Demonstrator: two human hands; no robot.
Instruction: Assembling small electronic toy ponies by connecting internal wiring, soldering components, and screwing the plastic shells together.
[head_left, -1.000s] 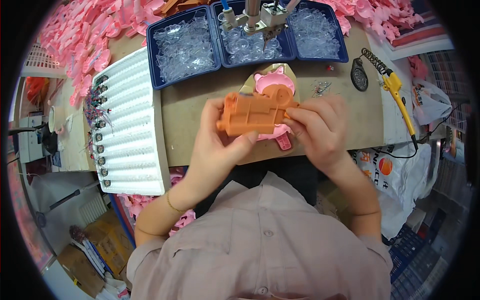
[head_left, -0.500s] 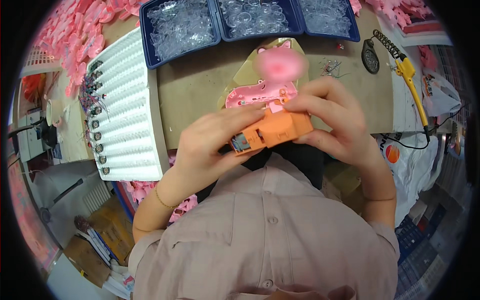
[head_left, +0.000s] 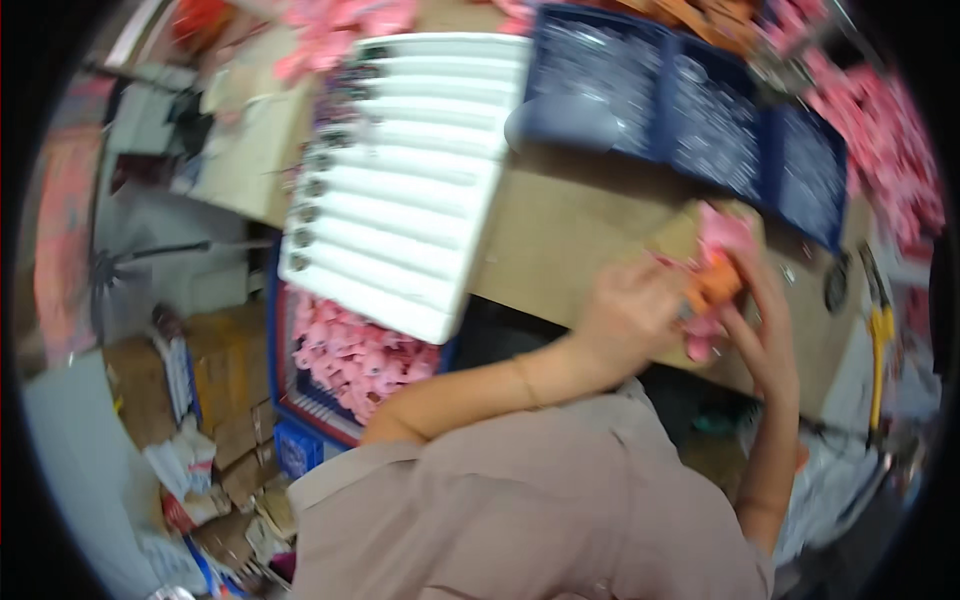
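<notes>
Motion blurs the view. My right hand (head_left: 768, 322) is closed around a small orange plastic housing (head_left: 716, 283), thumb on the near side and fingers on the far side. My left hand (head_left: 632, 308) has its fingers bent against the housing's left end. A pink plastic piece (head_left: 702, 342) shows just below the housing, between my hands; whether it is held too, I cannot tell. Just beyond lies a pink plastic shell (head_left: 728, 232) on a yellowish sheet (head_left: 680, 232) on the table (head_left: 560, 225).
A white ribbed tray (head_left: 400, 190) with round parts and wires along its left edge lies left. Blue bins (head_left: 590, 85) of clear plastic pieces stand behind. Pink parts (head_left: 360, 350) fill a crate below the tray. A yellow-handled tool (head_left: 880, 325) is at the right.
The view has swung left, so tray, bins and hands appear farther right. My hands still hold the orange housing, now turned and blurred, with a pink piece showing below it.
</notes>
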